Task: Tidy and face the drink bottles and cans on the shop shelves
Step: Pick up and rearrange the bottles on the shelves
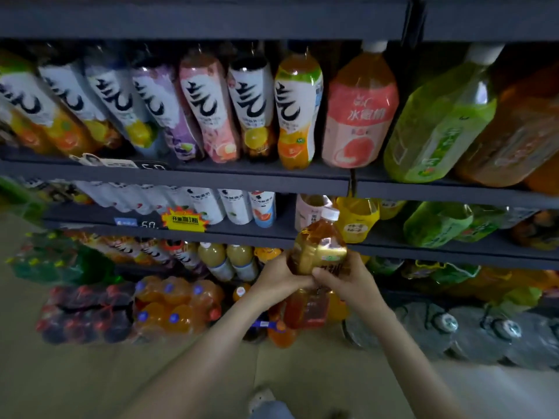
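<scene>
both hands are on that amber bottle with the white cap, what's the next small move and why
Probably ease the clear amber plastic bottle with the white cap onto the dark middle shelf, label outward. The left hand and right hand both grip its lower half, holding it off the shelf in front of the yellow-labelled bottle; any free slot behind it is hidden.

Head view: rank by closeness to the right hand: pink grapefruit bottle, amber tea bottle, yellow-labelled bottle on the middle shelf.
1. Amber tea bottle, held in the right hand.
2. Yellow-labelled bottle, middle shelf, just above.
3. Pink grapefruit bottle, upper shelf.
</scene>
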